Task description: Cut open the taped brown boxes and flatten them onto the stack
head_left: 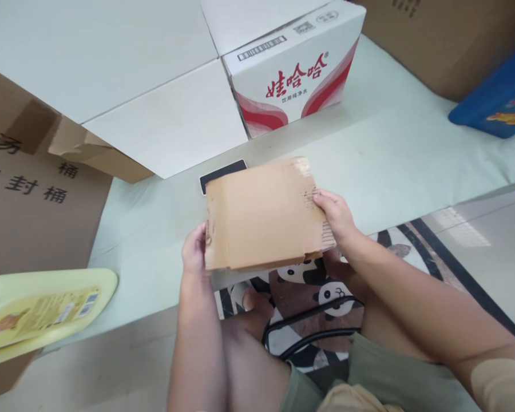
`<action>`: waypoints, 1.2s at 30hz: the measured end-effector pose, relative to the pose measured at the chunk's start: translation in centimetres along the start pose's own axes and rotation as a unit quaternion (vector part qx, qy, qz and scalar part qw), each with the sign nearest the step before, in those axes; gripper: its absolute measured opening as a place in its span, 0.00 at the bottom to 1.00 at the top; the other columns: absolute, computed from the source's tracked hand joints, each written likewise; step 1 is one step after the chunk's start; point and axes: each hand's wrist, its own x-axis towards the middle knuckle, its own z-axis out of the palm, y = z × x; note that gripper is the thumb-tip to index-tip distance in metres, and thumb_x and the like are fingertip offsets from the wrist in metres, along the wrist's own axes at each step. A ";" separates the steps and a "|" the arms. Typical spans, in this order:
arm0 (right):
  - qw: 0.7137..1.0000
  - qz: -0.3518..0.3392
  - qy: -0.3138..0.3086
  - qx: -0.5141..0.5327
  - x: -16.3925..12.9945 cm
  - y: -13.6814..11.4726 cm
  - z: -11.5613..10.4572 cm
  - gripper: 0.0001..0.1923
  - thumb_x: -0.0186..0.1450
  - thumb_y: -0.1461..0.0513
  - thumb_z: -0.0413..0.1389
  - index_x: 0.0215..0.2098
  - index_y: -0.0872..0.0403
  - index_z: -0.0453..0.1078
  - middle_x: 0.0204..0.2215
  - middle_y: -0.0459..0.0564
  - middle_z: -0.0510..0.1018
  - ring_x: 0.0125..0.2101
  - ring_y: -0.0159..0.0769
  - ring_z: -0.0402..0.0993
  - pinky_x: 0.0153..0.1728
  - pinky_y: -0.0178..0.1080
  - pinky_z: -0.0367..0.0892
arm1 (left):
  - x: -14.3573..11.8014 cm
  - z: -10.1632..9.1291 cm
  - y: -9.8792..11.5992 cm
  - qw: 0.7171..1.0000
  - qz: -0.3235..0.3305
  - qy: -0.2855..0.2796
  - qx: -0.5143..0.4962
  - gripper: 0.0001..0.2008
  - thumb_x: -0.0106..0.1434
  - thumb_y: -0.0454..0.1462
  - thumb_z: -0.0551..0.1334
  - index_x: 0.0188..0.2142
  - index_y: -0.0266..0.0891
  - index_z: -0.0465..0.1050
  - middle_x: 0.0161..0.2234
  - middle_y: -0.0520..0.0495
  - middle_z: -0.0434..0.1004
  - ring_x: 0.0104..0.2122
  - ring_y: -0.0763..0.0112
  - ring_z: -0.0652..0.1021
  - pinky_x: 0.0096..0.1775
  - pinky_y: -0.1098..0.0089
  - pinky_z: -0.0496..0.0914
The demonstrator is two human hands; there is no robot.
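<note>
Between my two hands is a flattish brown cardboard box (266,212), raised over the front edge of the pale green surface (154,229). My left hand (194,249) grips its left end, with the fingers partly hidden behind the cardboard. At the right end my right hand (335,214) is closed on the edge, thumb on top and the other fingers out of sight. Short dark printed lines run along that right end. Just behind the box lies a dark flat phone-like slab (222,174) with a light rim, partly covered by the cardboard.
White cartons (167,120) and a red-and-white water carton (296,74) stand at the back. Large brown cartons flank them, one at left (38,229). A yellow-green plastic item (47,309) sits front left, a blue container (493,91) far right. Below is a panda-patterned mat (403,252).
</note>
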 end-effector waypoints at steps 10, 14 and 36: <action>0.993 -0.049 0.050 0.097 0.7 1.2 0.9 0.16 0.66 0.49 0.50 0.37 0.49 0.74 0.41 0.49 0.83 0.49 0.45 0.78 0.54 0.49 0.72 | -0.5 -0.6 -1.6 0.933 0.130 -0.222 0.251 0.35 0.37 0.45 0.81 0.46 0.40 0.80 0.50 0.37 0.83 0.53 0.48 0.80 0.58 0.53 0.73; 0.983 -0.155 -0.094 0.024 0.4 1.8 0.4 0.21 0.64 0.51 0.52 0.51 0.48 0.74 0.57 0.49 0.78 0.63 0.51 0.67 0.65 0.54 0.62 | -0.3 0.3 -1.8 0.945 0.165 -0.148 0.240 0.38 0.39 0.52 0.79 0.48 0.38 0.77 0.49 0.35 0.82 0.53 0.46 0.79 0.58 0.52 0.73; 0.996 -0.010 0.018 0.089 -0.1 0.8 0.8 0.19 0.59 0.45 0.62 0.37 0.50 0.77 0.33 0.48 0.83 0.38 0.45 0.78 0.43 0.45 0.73 | -0.1 0.7 -0.3 0.984 0.121 0.027 0.130 0.08 0.53 0.38 0.73 0.33 0.39 0.80 0.34 0.52 0.79 0.39 0.66 0.78 0.39 0.71 0.73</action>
